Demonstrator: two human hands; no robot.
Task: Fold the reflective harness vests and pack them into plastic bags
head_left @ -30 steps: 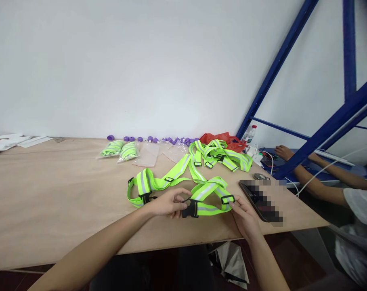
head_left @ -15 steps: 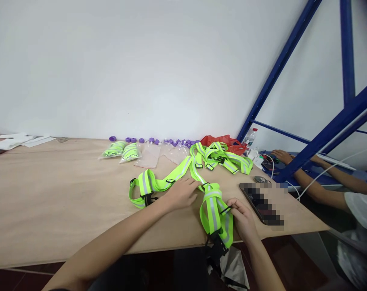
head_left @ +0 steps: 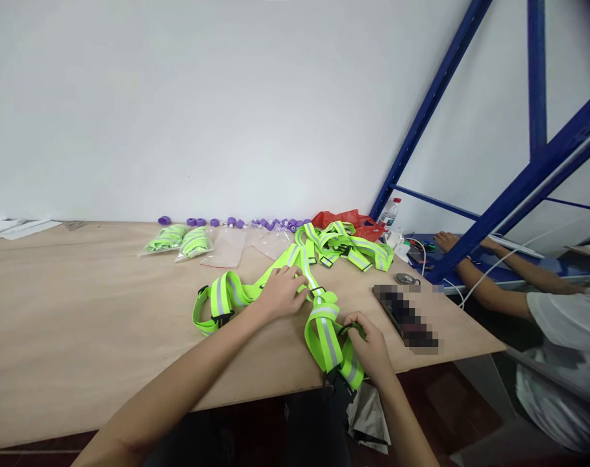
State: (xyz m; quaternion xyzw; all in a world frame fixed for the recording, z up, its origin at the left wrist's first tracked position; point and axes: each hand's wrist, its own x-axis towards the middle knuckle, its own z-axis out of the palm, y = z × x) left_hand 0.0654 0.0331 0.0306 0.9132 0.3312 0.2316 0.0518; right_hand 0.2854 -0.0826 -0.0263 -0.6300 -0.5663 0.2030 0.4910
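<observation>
White wall [head_left: 202,117], blue metal frame [head_left: 518,189], brown tabletop [head_left: 80,318], dark reddish floor [head_left: 448,405]

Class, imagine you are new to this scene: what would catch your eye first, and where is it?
Probably the bright yellow-green straps with silvery stripes, spread over the middle of the table, the left hand among them and the right hand holding a part nearer the front edge. Next might come the blue metal frame slanting across the right side, then the red plastic bag at the table's back.
</observation>
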